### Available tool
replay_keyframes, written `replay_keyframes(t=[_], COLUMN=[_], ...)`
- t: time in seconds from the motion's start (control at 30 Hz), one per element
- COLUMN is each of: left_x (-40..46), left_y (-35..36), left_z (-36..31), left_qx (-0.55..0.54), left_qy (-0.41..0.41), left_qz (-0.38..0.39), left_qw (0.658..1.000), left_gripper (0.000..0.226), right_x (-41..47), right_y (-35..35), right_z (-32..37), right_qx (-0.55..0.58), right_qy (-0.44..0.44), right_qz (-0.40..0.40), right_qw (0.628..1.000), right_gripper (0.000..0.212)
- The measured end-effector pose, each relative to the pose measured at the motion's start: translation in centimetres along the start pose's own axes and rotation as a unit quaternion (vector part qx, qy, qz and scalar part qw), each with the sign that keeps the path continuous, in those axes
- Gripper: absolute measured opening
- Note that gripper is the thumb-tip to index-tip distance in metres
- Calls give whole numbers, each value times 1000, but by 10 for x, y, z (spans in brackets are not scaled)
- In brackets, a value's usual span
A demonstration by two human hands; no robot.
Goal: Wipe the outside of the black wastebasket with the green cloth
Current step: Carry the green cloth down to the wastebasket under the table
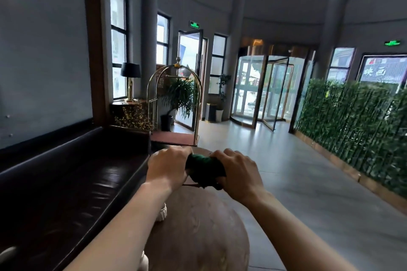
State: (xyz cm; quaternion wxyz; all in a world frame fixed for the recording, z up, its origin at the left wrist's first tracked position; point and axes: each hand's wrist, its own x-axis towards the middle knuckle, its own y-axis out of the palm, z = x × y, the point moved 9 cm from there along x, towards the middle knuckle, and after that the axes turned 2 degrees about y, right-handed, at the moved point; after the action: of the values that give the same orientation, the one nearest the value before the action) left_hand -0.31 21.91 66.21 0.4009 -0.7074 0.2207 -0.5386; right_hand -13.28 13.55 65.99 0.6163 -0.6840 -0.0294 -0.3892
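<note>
A dark bench [72, 174] runs along the left wall. Near centre, the left hand [168, 167] and right hand [236, 171] curl their fingers round a bunched green cloth [206, 168] above a round wooden table [198, 226]; the wastebasket may be the dim bin [211, 112] far off.

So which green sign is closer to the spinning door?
The green sign on the right wall, just past the revolving door. The other sign hangs over the open side door, further left.
</note>
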Motion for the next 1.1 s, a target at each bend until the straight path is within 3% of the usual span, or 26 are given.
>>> replay_keyframes(t=[0.4,0.87,1.1], left_x=[-60,-103,-130], left_y=[-27,-24,-5], left_z=[-10,-138,-163], left_qx=[-7,13,17], left_qy=[-12,7,6], left_qz=[14,16,41], left_qw=[1000,1000,999], left_gripper=[28,28,28], right_x=[-52,-149,-187], right_y=[-19,-63,-55], right_z=[30,-48,-65], right_qx=[-10,32,38], right_qy=[-7,11,21], right_qz=[16,41,54], right_qw=[1000,999,998], right_gripper=[46,47,50])
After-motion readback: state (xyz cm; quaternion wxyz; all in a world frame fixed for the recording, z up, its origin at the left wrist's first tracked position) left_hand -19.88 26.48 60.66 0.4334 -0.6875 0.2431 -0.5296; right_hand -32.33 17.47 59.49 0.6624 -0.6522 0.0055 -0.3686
